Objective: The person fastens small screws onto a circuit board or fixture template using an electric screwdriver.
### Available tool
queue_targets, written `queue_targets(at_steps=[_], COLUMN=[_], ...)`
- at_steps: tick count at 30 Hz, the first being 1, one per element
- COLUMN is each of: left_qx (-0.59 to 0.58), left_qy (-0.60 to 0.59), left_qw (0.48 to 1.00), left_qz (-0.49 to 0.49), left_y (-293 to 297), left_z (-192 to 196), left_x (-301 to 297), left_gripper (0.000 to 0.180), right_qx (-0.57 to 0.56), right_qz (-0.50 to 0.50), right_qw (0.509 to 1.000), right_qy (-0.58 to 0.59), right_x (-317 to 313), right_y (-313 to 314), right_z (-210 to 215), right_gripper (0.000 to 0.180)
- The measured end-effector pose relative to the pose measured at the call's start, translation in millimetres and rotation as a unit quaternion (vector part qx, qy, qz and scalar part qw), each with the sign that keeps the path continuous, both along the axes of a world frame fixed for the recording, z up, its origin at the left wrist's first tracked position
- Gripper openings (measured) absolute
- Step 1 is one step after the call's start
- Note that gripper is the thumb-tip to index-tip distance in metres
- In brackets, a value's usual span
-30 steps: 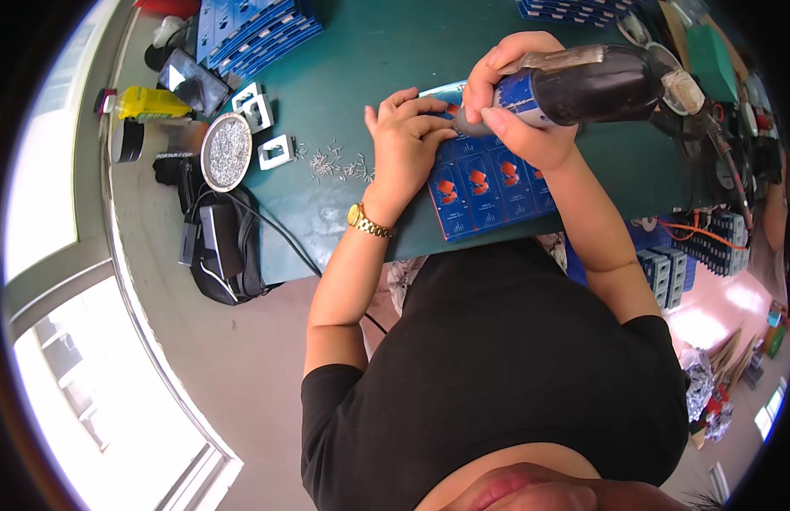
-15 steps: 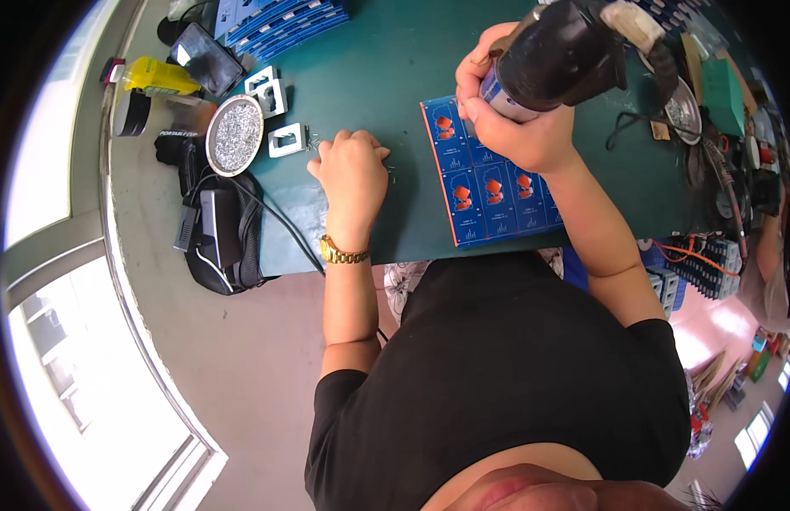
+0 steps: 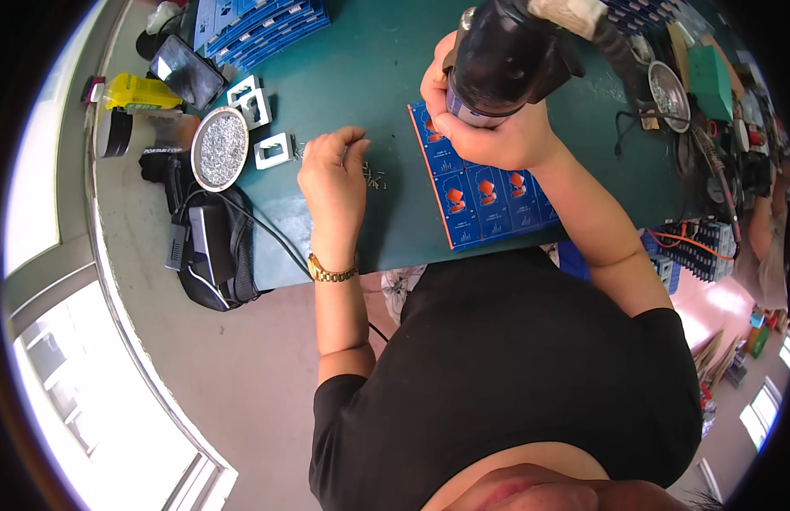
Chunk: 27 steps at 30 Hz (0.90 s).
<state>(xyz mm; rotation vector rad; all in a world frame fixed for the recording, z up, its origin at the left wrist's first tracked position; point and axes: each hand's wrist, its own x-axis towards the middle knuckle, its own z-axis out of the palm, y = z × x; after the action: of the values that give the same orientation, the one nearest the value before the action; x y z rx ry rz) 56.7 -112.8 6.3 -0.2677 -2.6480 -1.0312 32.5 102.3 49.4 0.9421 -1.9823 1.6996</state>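
Note:
My left hand (image 3: 335, 175), with a gold watch (image 3: 331, 271) on its wrist, is above the green table. Its fingers are curled together over small metal pins (image 3: 374, 179); whatever they pinch is too small to make out. My right hand (image 3: 510, 140) wraps round a thick black cylindrical tool (image 3: 506, 64) with a blue-violet lower band. The tool stands over blue circuit boards (image 3: 489, 200) joined in one panel with orange-red marks. Its lower tip and part of the panel are hidden behind the tool and my hand.
At left are a round metal dish (image 3: 220, 149) of small pins, white square frames (image 3: 273, 151), a phone (image 3: 188, 71), a yellow bottle (image 3: 141, 92) and a black bag (image 3: 212, 255) with a cable. Blue boards (image 3: 267, 30) are stacked behind. Another dish (image 3: 669, 96) stands right.
The view has shifted slightly, so the table things sit a little further left. My left hand's fingers have turned and show the thumb more. My right hand still holds the tool over the panel.

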Motion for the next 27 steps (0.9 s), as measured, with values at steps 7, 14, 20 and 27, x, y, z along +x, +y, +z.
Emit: queue_targets(at_steps=[7, 14, 20, 27], left_qx=[0.014, 0.027, 0.027, -0.039], left_qy=[0.024, -0.029, 0.051, 0.048], left_qw=[0.998, 0.983, 0.943, 0.933], left_qz=[-0.05, -0.177, -0.328, -0.356], left_y=[15.1, 70.5, 135.8, 166.7], left_z=[8.6, 9.8, -9.3, -16.7], left_x=[-7.2, -5.3, -5.2, -0.6], left_gripper=[0.006, 0.006, 0.008, 0.009], right_qx=[-0.065, -0.206, -0.187, -0.291], right_qz=[-0.009, 0.054, -0.199, -0.176], right_qw=[0.998, 0.977, 0.95, 0.937], right_qy=[0.004, 0.025, 0.151, 0.085], right_x=[9.8, 31.0, 78.0, 102.0], right_y=[7.6, 57.9, 118.8, 139.5], right_z=[-4.1, -4.6, 2.7, -15.2], right_gripper=[0.04, 0.046, 0.046, 0.046])
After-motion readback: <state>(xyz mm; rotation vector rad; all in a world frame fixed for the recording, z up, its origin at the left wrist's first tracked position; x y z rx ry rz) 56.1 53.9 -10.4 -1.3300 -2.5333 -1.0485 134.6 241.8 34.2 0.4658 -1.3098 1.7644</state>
